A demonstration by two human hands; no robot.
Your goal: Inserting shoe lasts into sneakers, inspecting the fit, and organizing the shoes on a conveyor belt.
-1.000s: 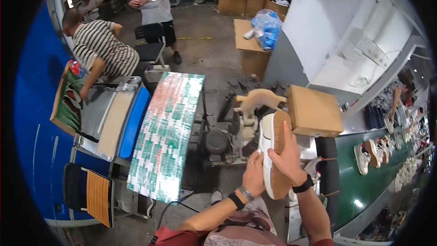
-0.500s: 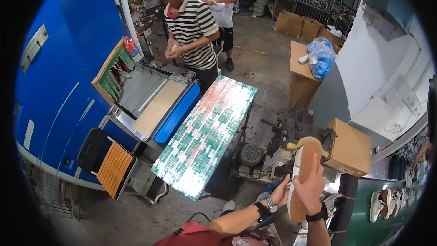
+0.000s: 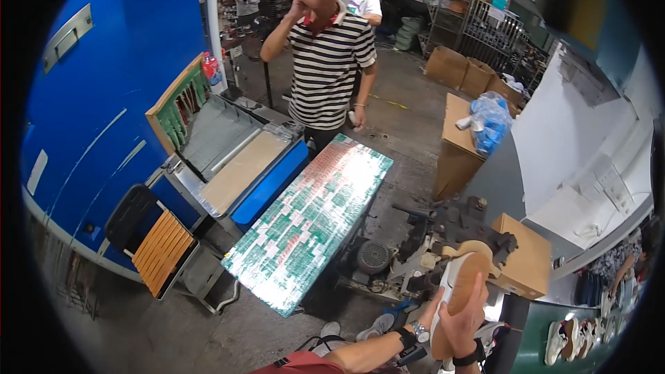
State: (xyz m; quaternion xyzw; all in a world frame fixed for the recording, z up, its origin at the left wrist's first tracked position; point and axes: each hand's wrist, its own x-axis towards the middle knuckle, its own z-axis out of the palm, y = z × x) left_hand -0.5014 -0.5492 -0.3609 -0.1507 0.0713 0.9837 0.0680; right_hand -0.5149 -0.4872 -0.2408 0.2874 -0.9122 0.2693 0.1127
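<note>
A shoe (image 3: 463,282) with a tan sole and white sidewall is held sole-up in front of me, its far end at a tan round wheel (image 3: 479,248) on a machine. Whether it touches the wheel I cannot tell. My right hand (image 3: 463,325) is wrapped round the near part, fingers lying along the sole's right side. From the left, my left hand (image 3: 431,312) grips the white side, its fingers partly hidden behind the shoe. A watch and dark band are on my left wrist, a black band on the right.
The machine's motor (image 3: 374,256) sits low beside a long green-and-white patterned table (image 3: 298,228). A cardboard box (image 3: 526,256) stands behind the wheel. Several shoes line a green surface (image 3: 554,312) at right. A person in a striped shirt (image 3: 325,69) stands beyond the table.
The view has tilted up slightly. My hands still hold the shoe at the wheel. The striped-shirt person has straightened, raising one hand to the face and lowering the other.
</note>
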